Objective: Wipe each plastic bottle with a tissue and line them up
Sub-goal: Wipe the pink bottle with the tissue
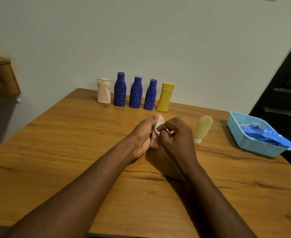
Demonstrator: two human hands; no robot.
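My left hand grips a pink bottle above the middle of the table. My right hand pinches a small white tissue and presses it against that bottle. Most of the pink bottle is hidden by my fingers. Along the far edge stands a row: a pale pink bottle, three dark blue speckled bottles and a yellow bottle. A pale yellow tube stands on its white cap just right of my right hand.
A light blue plastic basket holding blue wrapping sits at the table's right edge. The wooden table meets a plain wall behind the row. A dark doorway lies at the far right and a cloth-covered surface at the far left.
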